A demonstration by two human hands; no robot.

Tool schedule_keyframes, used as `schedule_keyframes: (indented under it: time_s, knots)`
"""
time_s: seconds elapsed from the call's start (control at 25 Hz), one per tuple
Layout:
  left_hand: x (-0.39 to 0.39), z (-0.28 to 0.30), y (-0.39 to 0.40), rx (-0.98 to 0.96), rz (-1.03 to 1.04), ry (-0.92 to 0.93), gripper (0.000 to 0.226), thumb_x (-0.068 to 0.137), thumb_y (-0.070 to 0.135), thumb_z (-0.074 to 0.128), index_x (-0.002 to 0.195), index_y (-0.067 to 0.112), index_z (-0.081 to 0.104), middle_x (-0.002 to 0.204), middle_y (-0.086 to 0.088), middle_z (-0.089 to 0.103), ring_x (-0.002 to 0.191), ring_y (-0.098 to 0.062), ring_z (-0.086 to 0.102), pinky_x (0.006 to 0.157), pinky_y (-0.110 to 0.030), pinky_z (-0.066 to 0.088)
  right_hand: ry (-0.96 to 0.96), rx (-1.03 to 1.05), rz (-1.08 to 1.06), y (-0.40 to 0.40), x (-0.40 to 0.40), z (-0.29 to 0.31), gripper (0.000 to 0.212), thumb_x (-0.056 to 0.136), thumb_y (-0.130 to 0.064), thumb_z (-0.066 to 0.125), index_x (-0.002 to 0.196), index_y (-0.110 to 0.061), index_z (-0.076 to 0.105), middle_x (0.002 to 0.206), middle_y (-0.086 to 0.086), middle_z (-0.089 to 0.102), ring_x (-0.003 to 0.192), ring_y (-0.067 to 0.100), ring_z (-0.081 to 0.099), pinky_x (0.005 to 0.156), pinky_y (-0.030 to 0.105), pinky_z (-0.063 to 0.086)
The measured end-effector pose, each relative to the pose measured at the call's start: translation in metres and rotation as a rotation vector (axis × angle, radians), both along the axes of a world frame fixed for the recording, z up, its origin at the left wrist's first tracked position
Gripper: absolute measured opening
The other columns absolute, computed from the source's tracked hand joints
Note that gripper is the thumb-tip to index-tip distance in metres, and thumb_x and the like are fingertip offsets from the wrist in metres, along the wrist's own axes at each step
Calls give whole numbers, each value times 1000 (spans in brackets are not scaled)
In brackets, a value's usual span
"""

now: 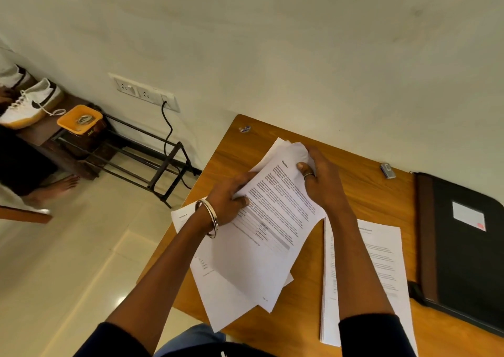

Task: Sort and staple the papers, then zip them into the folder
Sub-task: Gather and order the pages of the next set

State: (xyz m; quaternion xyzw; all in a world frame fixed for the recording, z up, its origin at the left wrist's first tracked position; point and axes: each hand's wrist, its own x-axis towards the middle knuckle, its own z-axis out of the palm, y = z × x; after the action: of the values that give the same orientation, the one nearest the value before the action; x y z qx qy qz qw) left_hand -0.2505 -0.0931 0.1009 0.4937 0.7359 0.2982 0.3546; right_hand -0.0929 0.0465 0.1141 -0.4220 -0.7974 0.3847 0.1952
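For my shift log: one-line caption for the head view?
Both hands, left hand and right hand, gather a loose sheaf of papers over the wooden table, stapler and closed folder alongside.

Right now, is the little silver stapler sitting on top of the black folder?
No, the small silver stapler lies on the bare wooden table, apart from the black zip folder to its right.

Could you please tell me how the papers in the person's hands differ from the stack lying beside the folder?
The held papers are fanned and askew, gripped by the left hand and right hand; the stack on the table lies flat, squared and untouched. The held top sheet's heading is readable; the stack's is too small. Both are white printed pages.
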Motion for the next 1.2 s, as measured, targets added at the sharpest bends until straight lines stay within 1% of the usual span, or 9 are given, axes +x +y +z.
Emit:
schedule_keyframes:
  time_s: [0.12,0.24,0.32,0.52,0.64,0.84,1.0,1.12,1.2]
  knots:
    - [-2,2,-1,37,-30,-8,59,92,7,52,142,26,28,138,2,43,113,-8,42,87,-20,38,-38,-16,-41,2,-6,7,37,97,-19,53,134,-18,46,126,6,59,107,19,60,85,30,51]
    - [-5,-4,2,-18,-11,-82,70,91,10,55,146,22,14,144,-2,34,120,-19,45,89,-26,45,-101,22,-25,4,-13,15,33,96,-17,53,129,-13,50,124,6,59,100,13,54,73,13,41]
    - [-10,-11,7,-74,-18,-105,76,89,14,59,147,18,9,146,-2,31,125,-26,44,96,-34,45,-157,21,-22,4,-15,19,32,96,-16,53,128,-11,51,125,7,59,105,19,56,75,15,40]
    - [-43,-38,20,-214,-21,295,56,85,55,52,133,28,42,126,0,57,109,-27,56,93,-44,49,-192,17,-64,0,-23,32,30,97,-16,52,126,-14,52,127,8,58,112,26,55,83,24,38]
    - [-49,-40,28,-75,-111,457,58,82,63,48,126,25,51,116,0,60,99,-22,58,84,-36,52,-250,90,-57,-4,-29,42,27,96,-12,52,123,-15,53,117,8,61,104,24,57,81,26,40]
    - [-38,-30,33,306,81,-182,43,87,25,61,127,12,50,120,0,59,101,-15,58,76,-11,46,-199,346,-5,-8,-41,53,23,92,-4,51,112,-12,57,95,3,62,96,28,58,82,36,39]
    - [-36,-34,34,440,313,-355,34,88,15,61,120,19,54,114,-4,62,104,-21,60,83,-26,53,-33,622,-397,-12,-41,36,50,86,-36,65,132,-25,48,132,-3,51,130,23,38,102,42,27]
    - [-54,-32,37,528,409,-498,40,85,7,62,124,7,53,116,-8,63,104,-18,62,90,-33,53,361,264,-727,-16,-17,15,91,72,-45,79,145,-33,26,152,-4,29,141,20,26,110,52,33]
    - [-64,-27,40,568,385,-528,46,85,-3,59,129,-7,46,117,-12,62,103,-11,63,91,-28,52,296,-134,-624,-19,-6,-3,102,69,-33,83,147,-31,17,154,-2,26,141,22,27,109,43,35]
